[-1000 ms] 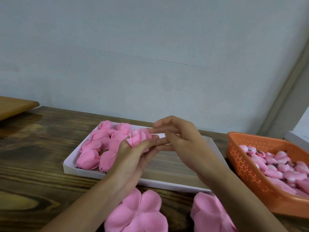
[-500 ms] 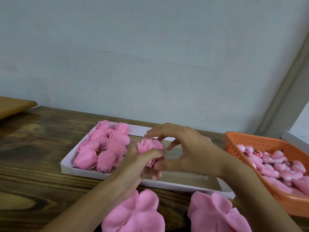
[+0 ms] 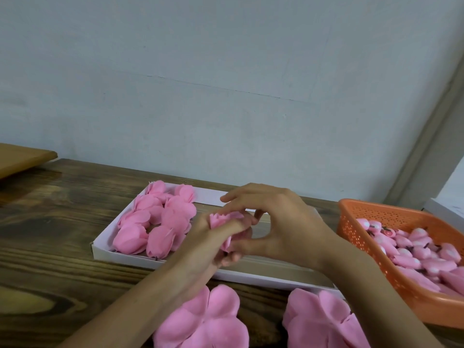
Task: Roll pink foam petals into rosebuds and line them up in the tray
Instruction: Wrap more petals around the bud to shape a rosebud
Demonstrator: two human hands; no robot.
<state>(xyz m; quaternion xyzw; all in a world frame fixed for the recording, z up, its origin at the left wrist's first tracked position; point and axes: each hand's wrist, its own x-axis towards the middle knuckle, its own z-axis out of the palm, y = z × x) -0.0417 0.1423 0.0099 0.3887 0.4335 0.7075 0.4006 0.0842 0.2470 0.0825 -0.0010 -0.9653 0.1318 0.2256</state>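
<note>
Head view: a pink foam rosebud (image 3: 222, 222) is held between both hands just above the middle of the white tray (image 3: 120, 254), its frilled tip pointing up and to the left. The left hand (image 3: 206, 247) wraps it from the near side, forefinger laid across the bud and the other fingers curled under it. The right hand (image 3: 278, 229) meets it from the right, thumb pressed to the bud's lower end and bent fingertips on its top, the forefinger lifted a little over it. Inside the tray's left end lies a tight cluster of finished rosebuds (image 3: 155, 222), touching one another; the tray's right part is hidden mostly by the hands. In front of the tray, on the dark wooden table (image 3: 50, 234), lie two flat pink petal pieces, one (image 3: 206, 320) under the left forearm and one (image 3: 324, 320) under the right. To the right of the tray stands an orange perforated basket (image 3: 351, 229) holding many small pink buds (image 3: 414, 249). Far left of the tray, a light wooden board (image 3: 22, 156) overhangs the table's edge.
</note>
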